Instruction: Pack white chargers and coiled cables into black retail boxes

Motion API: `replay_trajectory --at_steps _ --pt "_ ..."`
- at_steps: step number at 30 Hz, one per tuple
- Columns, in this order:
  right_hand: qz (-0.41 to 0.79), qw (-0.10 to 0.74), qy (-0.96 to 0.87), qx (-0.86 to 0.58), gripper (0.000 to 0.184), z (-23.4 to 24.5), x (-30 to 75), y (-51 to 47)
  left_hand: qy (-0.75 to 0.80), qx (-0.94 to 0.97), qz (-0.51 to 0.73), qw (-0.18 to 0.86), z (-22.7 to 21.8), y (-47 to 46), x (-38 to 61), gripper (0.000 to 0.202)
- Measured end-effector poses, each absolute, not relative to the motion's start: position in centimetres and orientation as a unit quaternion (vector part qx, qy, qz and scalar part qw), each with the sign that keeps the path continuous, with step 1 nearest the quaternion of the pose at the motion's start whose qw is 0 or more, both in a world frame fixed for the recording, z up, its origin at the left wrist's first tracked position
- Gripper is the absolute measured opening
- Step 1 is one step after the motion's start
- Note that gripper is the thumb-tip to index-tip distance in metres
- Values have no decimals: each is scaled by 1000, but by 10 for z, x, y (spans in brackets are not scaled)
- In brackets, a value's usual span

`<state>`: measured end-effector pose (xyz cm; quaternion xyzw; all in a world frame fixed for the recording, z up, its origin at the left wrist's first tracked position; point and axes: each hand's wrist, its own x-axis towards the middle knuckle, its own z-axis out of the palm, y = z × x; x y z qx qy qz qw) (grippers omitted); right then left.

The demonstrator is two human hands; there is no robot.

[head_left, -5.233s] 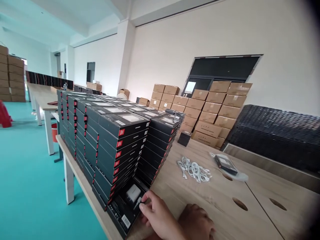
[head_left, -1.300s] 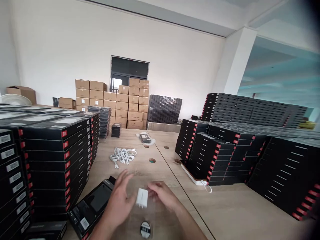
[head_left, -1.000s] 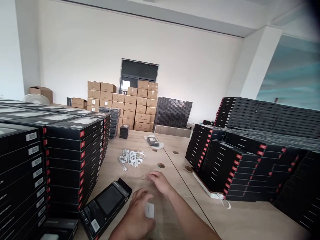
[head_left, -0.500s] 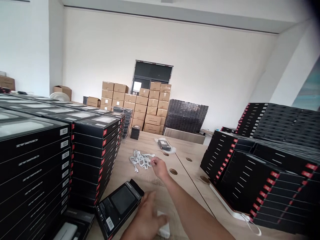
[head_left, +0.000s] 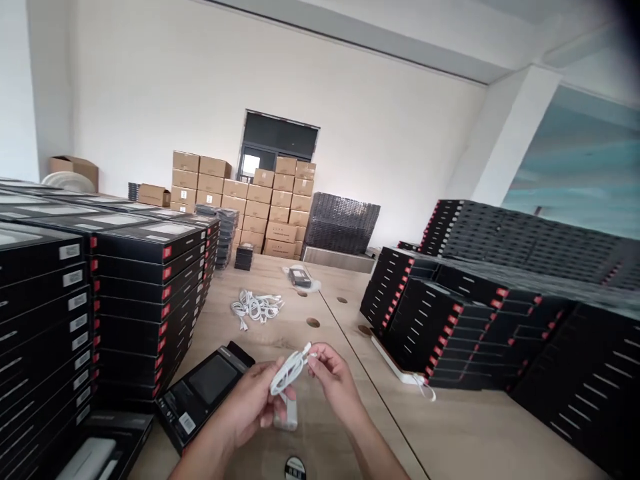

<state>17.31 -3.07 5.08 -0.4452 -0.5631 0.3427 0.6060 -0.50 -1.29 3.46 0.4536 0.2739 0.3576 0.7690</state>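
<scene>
A coiled white cable [head_left: 289, 375] is held between my two hands above the table. My left hand [head_left: 257, 395] has its fingers closed round the coil, while my right hand [head_left: 333, 375] pinches the cable's end near the plug. Partly hidden below the left hand lies a small whitish object [head_left: 287, 417]. Left of my hands, a black box [head_left: 205, 390] with a dark window lies tilted on the table. A pile of white cables [head_left: 256, 307] lies farther off. Nearer, at the lower left, an open black box [head_left: 120, 427] contains a white power bank-like block [head_left: 90, 460].
Tall stacks of black boxes stand on the left [head_left: 130, 293] and right [head_left: 430, 320]. A bagged black box [head_left: 300, 277] lies far back on the wooden table [head_left: 450, 433]. Brown cartons [head_left: 255, 217] are piled by the wall. A round black label [head_left: 295, 468] lies at the front.
My right hand has come back from the cable pile with a coiled cable. My left hand has risen from the table and now grips the coil. The view has turned right.
</scene>
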Motion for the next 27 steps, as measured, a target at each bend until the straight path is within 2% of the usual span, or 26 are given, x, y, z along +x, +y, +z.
replay_trajectory --at_steps 5,8,12,20,24,27 --pt "429 678 -430 -414 39 43 163 -28 291 509 375 718 34 -9 -1 49" --pt "502 662 -392 -394 45 42 157 -30 310 535 427 660 30 -4 0 47" --pt "445 646 -455 -421 38 43 152 -35 305 573 439 621 30 -4 1 43" --pt "412 654 -483 -412 31 51 158 -40 265 430 368 781 42 -19 1 53" --pt "442 658 -460 -402 37 51 160 -40 248 402 365 802 43 -19 -2 45" --pt "467 659 -448 -383 35 53 159 -41 214 383 360 823 42 -20 -3 44"
